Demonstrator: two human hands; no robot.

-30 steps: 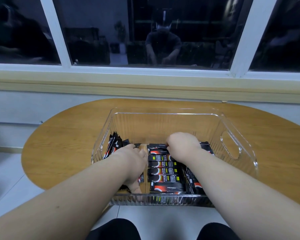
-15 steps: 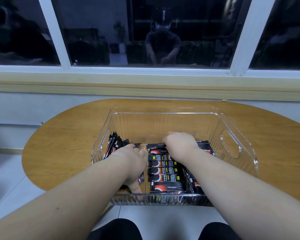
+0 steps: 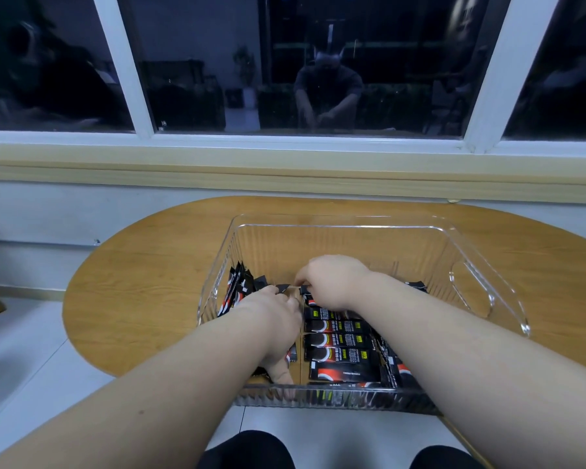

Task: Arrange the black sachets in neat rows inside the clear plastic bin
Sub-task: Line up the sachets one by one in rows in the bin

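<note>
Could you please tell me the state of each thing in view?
clear plastic bin: upright on the table, partly filled.
flat sachets: lying in a neat row.
leaning sachets: on edge against the left wall.
left hand: grips a sachet bundle.
right hand: pinches the row's far end.

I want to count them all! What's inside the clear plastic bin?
Inside the clear plastic bin lie black sachets: a flat row in the middle, others on edge by the left wall. The left hand and right hand hide whatever lies beneath them.
</note>
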